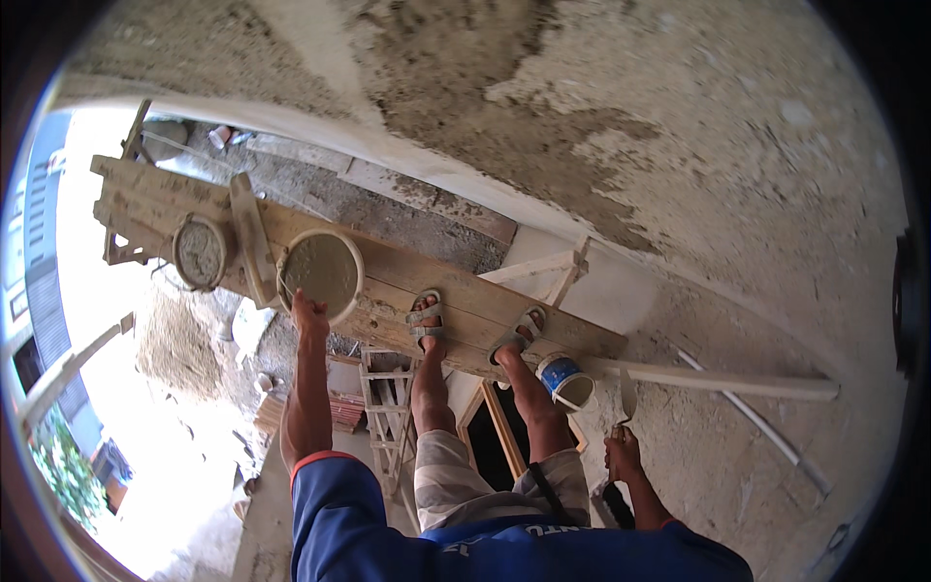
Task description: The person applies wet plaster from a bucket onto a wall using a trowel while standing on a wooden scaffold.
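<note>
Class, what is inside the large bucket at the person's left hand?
The large bucket holds a wet-looking, grey-brown mix. Its surface shows; the bucket's bottom and anything beneath that surface are covered.

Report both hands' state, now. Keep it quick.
Left hand: closed at the large bucket's near edge; whether on rim or handle cannot be told.
Right hand: closed, holding the trowel.

I see room for a hand over the bare planks [386, 291] between the large bucket [360, 278] and the left foot [427, 316]. Left of that bucket, a wooden board [250, 235] blocks the way to the smaller bucket [227, 250]; near the right hand [622, 454], a blue-and-white bucket [557, 371] and a long beam [727, 379] crowd the trowel [628, 398].
</note>
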Action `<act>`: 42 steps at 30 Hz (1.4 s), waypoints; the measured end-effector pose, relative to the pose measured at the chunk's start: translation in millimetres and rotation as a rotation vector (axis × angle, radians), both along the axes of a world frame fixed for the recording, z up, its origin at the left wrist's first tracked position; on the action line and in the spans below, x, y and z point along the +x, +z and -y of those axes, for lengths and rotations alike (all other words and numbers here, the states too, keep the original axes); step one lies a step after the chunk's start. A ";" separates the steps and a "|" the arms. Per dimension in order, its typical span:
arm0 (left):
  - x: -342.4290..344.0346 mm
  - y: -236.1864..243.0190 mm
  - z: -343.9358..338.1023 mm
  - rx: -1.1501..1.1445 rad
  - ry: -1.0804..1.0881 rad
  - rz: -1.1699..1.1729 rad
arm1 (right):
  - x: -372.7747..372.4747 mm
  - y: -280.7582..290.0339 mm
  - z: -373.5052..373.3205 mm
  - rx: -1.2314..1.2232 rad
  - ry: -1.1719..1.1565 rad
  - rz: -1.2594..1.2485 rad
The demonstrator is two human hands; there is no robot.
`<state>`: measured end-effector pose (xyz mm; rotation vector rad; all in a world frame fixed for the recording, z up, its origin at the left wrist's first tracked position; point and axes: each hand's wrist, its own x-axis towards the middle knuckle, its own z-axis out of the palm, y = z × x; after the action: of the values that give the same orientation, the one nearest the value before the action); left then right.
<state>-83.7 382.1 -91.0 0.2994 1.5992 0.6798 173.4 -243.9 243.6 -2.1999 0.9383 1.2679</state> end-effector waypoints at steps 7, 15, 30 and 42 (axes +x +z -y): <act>49.8 24.9 111.3 -0.060 -0.341 -0.024 | -33.5 18.5 3.9 0.015 -0.076 -0.012; 129.0 63.5 246.7 -0.227 -0.647 -0.007 | -88.5 7.3 34.2 0.078 -0.248 -0.010; 230.2 109.9 363.4 -0.290 -1.034 -0.010 | -229.5 -25.9 103.2 0.284 -0.706 0.146; 252.0 86.7 370.4 -0.237 -1.503 -0.027 | -374.7 -16.7 -49.2 0.279 -1.293 0.110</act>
<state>168.3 11.7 -4.4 1.1429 1.0312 -0.6637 -201.2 -194.7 227.0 -0.9824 1.5825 0.5511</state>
